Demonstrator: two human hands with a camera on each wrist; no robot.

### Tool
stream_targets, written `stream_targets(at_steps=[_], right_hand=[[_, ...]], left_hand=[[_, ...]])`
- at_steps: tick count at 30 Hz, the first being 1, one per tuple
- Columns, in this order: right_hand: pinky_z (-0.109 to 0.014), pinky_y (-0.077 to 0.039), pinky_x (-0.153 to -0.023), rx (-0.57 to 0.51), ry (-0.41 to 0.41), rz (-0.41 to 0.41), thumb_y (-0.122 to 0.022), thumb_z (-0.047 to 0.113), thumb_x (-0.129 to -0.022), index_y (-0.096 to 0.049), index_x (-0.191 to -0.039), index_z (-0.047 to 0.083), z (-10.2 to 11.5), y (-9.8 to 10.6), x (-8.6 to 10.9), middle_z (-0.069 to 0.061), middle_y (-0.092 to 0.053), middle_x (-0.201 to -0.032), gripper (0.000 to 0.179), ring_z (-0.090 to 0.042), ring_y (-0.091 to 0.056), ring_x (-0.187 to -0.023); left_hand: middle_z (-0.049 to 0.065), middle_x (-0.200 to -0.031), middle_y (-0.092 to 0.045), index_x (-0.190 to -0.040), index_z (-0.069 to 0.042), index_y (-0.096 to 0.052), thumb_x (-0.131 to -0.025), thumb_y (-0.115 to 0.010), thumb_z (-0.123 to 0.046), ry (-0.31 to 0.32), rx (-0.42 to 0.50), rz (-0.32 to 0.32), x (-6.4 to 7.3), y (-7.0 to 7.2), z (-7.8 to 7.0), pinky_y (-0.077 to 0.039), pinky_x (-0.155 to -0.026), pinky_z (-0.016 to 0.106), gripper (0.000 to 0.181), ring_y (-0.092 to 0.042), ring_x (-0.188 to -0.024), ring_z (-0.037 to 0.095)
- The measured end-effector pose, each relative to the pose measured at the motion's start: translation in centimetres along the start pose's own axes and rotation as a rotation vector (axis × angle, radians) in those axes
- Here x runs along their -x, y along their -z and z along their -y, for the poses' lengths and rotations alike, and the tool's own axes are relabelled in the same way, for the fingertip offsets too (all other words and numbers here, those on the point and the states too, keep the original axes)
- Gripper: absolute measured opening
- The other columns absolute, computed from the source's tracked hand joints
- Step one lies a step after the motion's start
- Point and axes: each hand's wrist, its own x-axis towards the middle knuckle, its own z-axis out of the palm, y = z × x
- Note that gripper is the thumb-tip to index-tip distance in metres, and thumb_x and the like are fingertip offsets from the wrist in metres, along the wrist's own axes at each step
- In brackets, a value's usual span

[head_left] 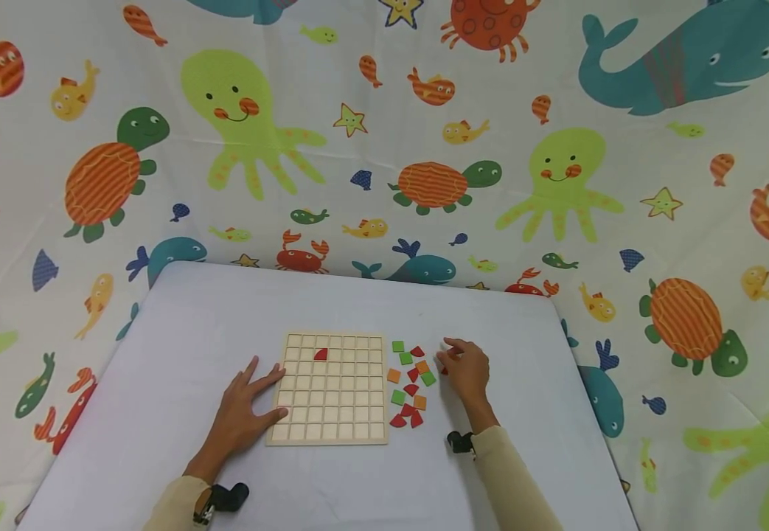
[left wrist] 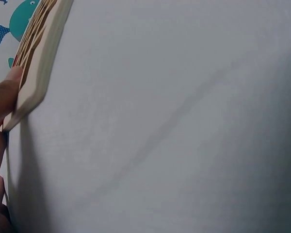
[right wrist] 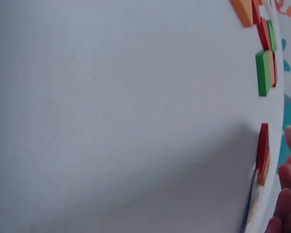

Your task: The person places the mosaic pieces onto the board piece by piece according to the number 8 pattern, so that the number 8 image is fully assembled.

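Clearly, one red piece occupies the board, left grip spread against it, right grip unclear.

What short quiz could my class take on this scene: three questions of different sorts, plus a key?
1. Multiple choice: what colour is the piece lying on the grid board? (a) green (b) orange (c) red
2. True or false: in the head view, the loose pieces lie to the right of the board.
3. Fill in: the ____ hand touches the board's edge.

Key: 1. (c) red. 2. True. 3. left.
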Motion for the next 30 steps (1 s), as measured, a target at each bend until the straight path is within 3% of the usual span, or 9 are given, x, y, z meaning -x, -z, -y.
stream_targets(at_steps=[3,7,14,22,26,30], right_hand=[[-0.044,-0.053,-0.089,0.009,-0.044,-0.008,-0.083,0.021,-0.094,-0.077,-0.129,0.013,-1.1,0.8,0.2,-0.012,-0.072,-0.104,0.036,-0.030,-0.063,-0.099],[-0.036,-0.049,-0.075,0.046,-0.061,-0.021,-0.086,0.019,-0.091,-0.080,-0.118,0.009,-2.4,1.3,0.4,-0.011,-0.071,-0.096,0.029,-0.027,-0.064,-0.089],[-0.031,-0.041,-0.068,0.059,-0.067,0.038,-0.084,0.016,-0.091,-0.079,-0.105,0.009,-2.7,1.7,0.2,-0.008,-0.069,-0.087,0.017,-0.025,-0.060,-0.081],[-0.024,-0.051,-0.067,-0.001,-0.091,0.077,-0.079,0.012,-0.095,-0.073,-0.106,0.011,-1.5,1.3,-0.3,-0.011,-0.070,-0.096,0.012,-0.025,-0.061,-0.085],[-0.022,-0.052,-0.061,-0.090,-0.046,0.060,-0.079,0.011,-0.096,-0.074,-0.104,0.013,-0.1,0.6,-0.2,-0.009,-0.071,-0.097,0.010,-0.024,-0.060,-0.082],[-0.023,-0.050,-0.064,-0.168,0.017,0.069,-0.081,0.011,-0.094,-0.077,-0.103,0.015,2.1,-0.5,0.2,-0.006,-0.072,-0.096,0.010,-0.023,-0.058,-0.081]], left_hand=[[0.037,-0.168,-0.030,-0.150,-0.012,-0.062,-0.081,-0.091,-0.031,-0.009,0.002,-0.005,0.1,0.0,0.0,-0.024,-0.117,0.084,0.077,-0.026,-0.151,0.069],[0.036,-0.167,-0.032,-0.150,-0.011,-0.062,-0.081,-0.090,-0.033,-0.023,0.008,-0.007,0.2,-0.1,0.2,-0.023,-0.119,0.082,0.077,-0.027,-0.152,0.066],[0.035,-0.166,-0.035,-0.149,-0.012,-0.063,-0.081,-0.090,-0.034,-0.034,0.014,-0.023,0.3,-0.3,0.2,-0.022,-0.121,0.080,0.076,-0.029,-0.153,0.063],[0.035,-0.167,-0.035,-0.149,-0.012,-0.063,-0.081,-0.090,-0.035,-0.038,0.004,-0.031,0.3,-0.4,0.3,-0.023,-0.121,0.079,0.077,-0.029,-0.153,0.063],[0.036,-0.167,-0.034,-0.149,-0.012,-0.063,-0.081,-0.090,-0.035,-0.038,0.003,-0.035,0.3,-0.4,0.4,-0.023,-0.121,0.079,0.077,-0.029,-0.152,0.064],[0.036,-0.167,-0.032,-0.149,-0.013,-0.063,-0.081,-0.090,-0.036,-0.034,0.003,-0.035,0.3,-0.3,0.4,-0.024,-0.121,0.079,0.077,-0.029,-0.152,0.065]])
